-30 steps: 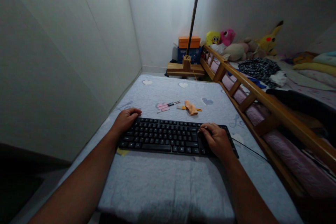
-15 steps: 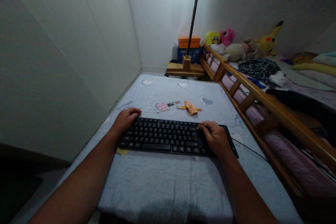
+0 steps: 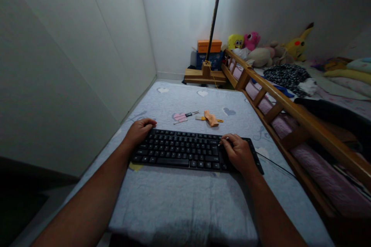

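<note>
A black keyboard lies on the light blue cloth-covered table. My left hand rests at its far left corner, fingers around the edge. Over the right part of the keyboard, my right hand pinches a small thin white-tipped stick, perhaps a cotton swab, its tip close to the keys. Beyond the keyboard lie a tool with a dark handle and metal tip, a thin white swab, and an orange cloth over a yellow-handled brush.
The keyboard's cable runs right towards a wooden bed rail. White cabinet doors stand at the left. Behind the table are a wooden stand base with a pole and an orange box.
My right hand has shifted very slightly, and the small stick in its fingers is tilted differently. My left hand stays at the keyboard's corner.
</note>
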A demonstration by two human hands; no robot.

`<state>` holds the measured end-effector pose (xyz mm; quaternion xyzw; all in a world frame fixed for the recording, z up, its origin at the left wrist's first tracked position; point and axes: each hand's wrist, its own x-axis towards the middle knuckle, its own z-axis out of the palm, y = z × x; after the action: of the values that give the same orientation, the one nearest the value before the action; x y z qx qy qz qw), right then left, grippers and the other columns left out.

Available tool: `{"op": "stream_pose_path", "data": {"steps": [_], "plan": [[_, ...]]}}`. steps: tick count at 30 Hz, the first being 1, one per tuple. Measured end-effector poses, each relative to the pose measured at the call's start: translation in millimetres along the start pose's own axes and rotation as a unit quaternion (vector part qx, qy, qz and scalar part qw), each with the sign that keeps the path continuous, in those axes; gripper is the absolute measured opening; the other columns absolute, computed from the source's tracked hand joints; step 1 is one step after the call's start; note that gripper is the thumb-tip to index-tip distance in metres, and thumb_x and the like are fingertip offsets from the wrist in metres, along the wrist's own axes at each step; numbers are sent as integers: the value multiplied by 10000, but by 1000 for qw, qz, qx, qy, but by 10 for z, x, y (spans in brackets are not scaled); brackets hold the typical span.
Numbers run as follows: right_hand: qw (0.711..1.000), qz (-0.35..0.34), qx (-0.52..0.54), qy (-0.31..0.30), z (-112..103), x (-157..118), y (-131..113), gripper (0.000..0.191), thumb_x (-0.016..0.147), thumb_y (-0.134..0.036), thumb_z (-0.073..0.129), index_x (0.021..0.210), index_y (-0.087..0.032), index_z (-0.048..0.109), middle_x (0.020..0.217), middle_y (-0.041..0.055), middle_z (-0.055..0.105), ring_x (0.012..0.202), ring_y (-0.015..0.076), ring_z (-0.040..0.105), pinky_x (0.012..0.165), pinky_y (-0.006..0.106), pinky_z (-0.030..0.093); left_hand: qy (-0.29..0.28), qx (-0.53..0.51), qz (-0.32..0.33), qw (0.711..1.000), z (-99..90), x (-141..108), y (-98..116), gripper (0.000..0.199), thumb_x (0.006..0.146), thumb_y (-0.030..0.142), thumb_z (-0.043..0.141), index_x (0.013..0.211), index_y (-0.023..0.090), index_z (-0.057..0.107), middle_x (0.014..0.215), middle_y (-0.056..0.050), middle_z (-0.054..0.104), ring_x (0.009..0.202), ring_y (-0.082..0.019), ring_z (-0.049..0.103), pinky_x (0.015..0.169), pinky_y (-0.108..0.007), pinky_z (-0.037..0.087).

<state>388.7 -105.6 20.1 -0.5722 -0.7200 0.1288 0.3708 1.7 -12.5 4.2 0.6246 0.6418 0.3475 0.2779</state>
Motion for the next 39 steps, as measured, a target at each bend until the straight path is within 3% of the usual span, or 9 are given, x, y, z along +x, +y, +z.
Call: {"op": "stream_pose_path", "data": {"steps": [39], "plan": [[999, 17, -14, 42, 40, 50, 7, 206, 931, -313, 515, 841, -234, 683, 834, 63, 724, 813, 230, 656, 771, 351, 466, 3, 3, -2, 1000, 7, -18, 2, 310, 658, 389, 557, 818, 210, 753, 941, -61, 791, 987, -302, 703, 1009, -418, 512]]}}
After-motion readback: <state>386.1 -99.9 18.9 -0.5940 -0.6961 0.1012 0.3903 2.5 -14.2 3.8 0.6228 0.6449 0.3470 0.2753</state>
